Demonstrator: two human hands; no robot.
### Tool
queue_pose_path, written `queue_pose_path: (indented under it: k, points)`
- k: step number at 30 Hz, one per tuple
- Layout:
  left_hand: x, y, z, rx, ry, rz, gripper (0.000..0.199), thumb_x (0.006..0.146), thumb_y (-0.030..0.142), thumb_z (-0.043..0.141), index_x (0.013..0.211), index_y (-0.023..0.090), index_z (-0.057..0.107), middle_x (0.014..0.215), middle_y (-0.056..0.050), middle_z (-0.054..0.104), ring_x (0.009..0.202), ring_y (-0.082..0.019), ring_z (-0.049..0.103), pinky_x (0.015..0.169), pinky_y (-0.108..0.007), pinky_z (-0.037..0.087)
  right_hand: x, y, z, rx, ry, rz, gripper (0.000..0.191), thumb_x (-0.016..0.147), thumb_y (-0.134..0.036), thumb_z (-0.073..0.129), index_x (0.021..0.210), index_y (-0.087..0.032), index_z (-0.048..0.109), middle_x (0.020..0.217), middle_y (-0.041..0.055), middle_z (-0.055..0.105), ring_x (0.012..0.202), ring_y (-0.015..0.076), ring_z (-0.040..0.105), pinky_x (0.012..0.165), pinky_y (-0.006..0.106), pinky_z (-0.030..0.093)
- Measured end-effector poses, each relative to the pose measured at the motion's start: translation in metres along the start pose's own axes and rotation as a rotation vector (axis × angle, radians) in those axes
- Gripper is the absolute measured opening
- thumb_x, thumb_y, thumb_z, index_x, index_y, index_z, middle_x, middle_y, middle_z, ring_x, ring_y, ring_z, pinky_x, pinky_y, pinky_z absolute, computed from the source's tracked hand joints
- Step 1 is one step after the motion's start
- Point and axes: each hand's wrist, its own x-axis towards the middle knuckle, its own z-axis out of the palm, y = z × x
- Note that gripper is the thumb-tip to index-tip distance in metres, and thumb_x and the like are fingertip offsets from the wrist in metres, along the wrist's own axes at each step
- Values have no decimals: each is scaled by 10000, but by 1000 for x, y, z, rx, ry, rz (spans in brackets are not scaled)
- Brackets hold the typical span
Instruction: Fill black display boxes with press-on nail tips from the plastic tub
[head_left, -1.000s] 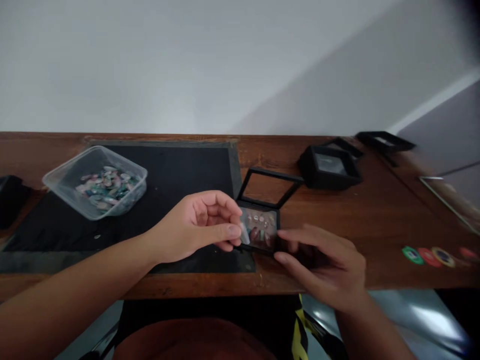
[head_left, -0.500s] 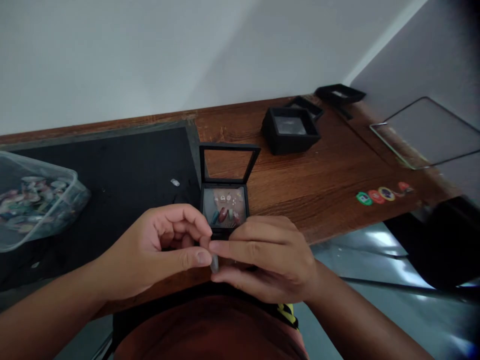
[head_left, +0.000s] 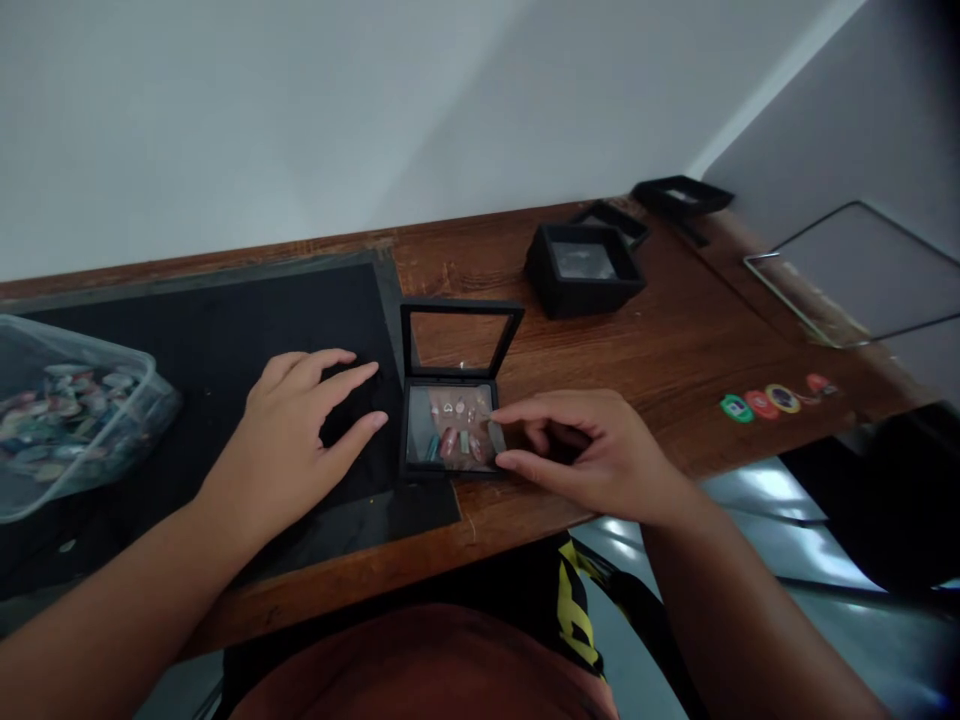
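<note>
A small black case [head_left: 406, 432] lies near the table's front edge, its windowed lid [head_left: 514, 340] raised at the back. Inside it are several small nail-shaped pieces [head_left: 448, 442] in pink, teal and pale green, with tiny ornaments above them. At the case's right side, my right hand [head_left: 581, 445] pinches a pale grey nail-shaped piece [head_left: 496, 436] between thumb and index finger. To the left, over the black mat [head_left: 300, 300], my left hand [head_left: 304, 430] has its fingers spread and holds nothing.
A clear plastic tub [head_left: 139, 365] of many small pieces sits at the far left. Black boxes [head_left: 585, 295] are stacked at the back right, with another open box [head_left: 686, 195] behind. Round coloured stickers [head_left: 761, 404] and a wire frame [head_left: 817, 232] lie farther right.
My hands have parted. The right one has moved with the grey piece to the case's right side; the left has let go, moved left and spread its fingers over the mat.
</note>
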Motion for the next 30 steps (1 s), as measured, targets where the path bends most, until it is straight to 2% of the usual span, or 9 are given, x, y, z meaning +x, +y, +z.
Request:
queue_pose_path:
  k: [4,10,18,24,27,30]
  points:
    - [-1,-8,-2,33,-24,-41,458,1064,490,535,1352,220,767,1425,-150,683,1327,-409,569,1098,-617,507,-1,0,1,0,-51,40,248,890,-300,852,1106,-182,818,646,-83,528,541,47,471,497,195,349]
    - [3,-19,-9,18,-44,-62,390,1052,456,537,1214,245,823,1263,-117,762,1143,-358,668,989,-573,556,-2,-1,0,-56,-78,68,266,885,-330,854,1115,-199,825,668,-71,559,559,56,508,526,212,368]
    - [7,-14,-16,-45,-59,-143,298,988,396,568,1067,265,824,1122,-69,820,1090,-332,705,944,-517,561,-3,-1,-4,18,-90,85,342,857,-338,899,1168,-233,804,695,-81,537,570,47,476,511,201,348]
    - [6,-10,-19,-96,-74,-269,308,956,419,587,1155,322,801,1030,-52,789,954,-290,703,830,-447,548,-2,2,-4,154,-77,90,228,849,-301,908,1025,-219,789,679,-74,568,576,59,505,516,196,396]
    - [6,-6,-18,-163,-69,-291,313,947,445,606,1175,339,791,980,-33,774,889,-260,693,773,-403,531,0,1,-4,140,-86,38,154,848,-275,911,906,-208,786,674,-57,611,589,63,541,537,203,426]
    - [6,-4,-16,-232,-70,-317,281,910,485,686,1134,359,801,1000,-9,795,894,-250,710,747,-376,521,2,0,-4,117,-97,-33,106,865,-247,900,870,-210,801,676,-41,662,596,65,587,550,208,443]
